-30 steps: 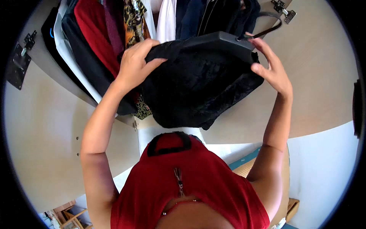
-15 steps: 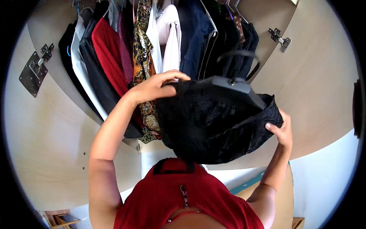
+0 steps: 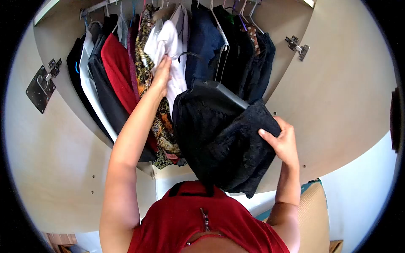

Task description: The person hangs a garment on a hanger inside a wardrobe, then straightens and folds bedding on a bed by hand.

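Observation:
My right hand (image 3: pixel 283 141) pinches the edge of a black garment (image 3: pixel 223 139) with the thumb on top. A dark grey hanger (image 3: pixel 225 93) sits in the neck of this garment, its hook pointing up to the left. My left hand (image 3: pixel 163 76) reaches into the hanging clothes. Its fingers are stretched out along a white garment (image 3: pixel 175 80) and press against it. Below that hand hangs a black, yellow and orange patterned garment (image 3: pixel 165 126).
A wardrobe rail (image 3: pixel 98 6) carries several clothes, among them a red garment (image 3: pixel 116 63) and a navy one (image 3: pixel 202 46). Wardrobe doors with metal hinges (image 3: pixel 41 88) stand open on both sides. A tan board-like surface (image 3: pixel 312 211) is at lower right.
My left hand has left the black garment and moved up to the white one. The black garment has tilted, its right side lower, and my right hand has shifted left with it.

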The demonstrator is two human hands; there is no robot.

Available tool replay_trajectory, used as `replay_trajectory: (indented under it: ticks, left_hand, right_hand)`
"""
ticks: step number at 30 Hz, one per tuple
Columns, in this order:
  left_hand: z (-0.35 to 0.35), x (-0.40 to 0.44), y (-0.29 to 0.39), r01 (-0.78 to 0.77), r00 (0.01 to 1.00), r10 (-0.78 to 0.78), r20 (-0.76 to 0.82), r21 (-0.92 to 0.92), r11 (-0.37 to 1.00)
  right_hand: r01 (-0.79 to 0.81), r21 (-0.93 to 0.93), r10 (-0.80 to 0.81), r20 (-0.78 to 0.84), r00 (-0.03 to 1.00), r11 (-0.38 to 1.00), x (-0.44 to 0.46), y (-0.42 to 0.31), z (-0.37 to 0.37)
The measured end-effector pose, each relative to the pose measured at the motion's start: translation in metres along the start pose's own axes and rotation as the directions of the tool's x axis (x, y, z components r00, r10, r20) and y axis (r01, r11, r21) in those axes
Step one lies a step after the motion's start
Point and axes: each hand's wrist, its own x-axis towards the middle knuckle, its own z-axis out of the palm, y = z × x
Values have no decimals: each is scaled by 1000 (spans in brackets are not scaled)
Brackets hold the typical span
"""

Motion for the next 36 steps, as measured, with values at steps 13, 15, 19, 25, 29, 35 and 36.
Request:
replay_trajectory:
  ticks: [13,15,19,25,29,35,36]
  left_hand:
    - [-34,-13,-12,-246,952,288,-104,303,921]
    - [-43,-2,-30,-279,944,326,-57,393,876]
    - [-20,-18,-34,-256,938,341,-64,534,806]
    - [-1,-34,-44,-435,883,456,107,549,714]
    - [-14,-38,-38,-443,861,500,98,628,640]
    - [-4,-65,-31,-607,732,654,191,620,498]
    - [0,-71,-26,-650,711,663,234,579,492]
  right_hand:
    - [34,148,36,-441,897,988,22,18,61]
    - [62,168,33,-509,860,984,23,29,69]
    - [94,54,-53,-515,855,994,27,9,94]
    - [182,-94,-205,-481,852,979,12,-14,124]
    - [95,-73,-120,-560,820,993,6,-16,117]
    - [111,-111,-157,-628,762,988,-8,-10,127]
    - [123,-97,-157,-636,755,988,-7,-8,131]
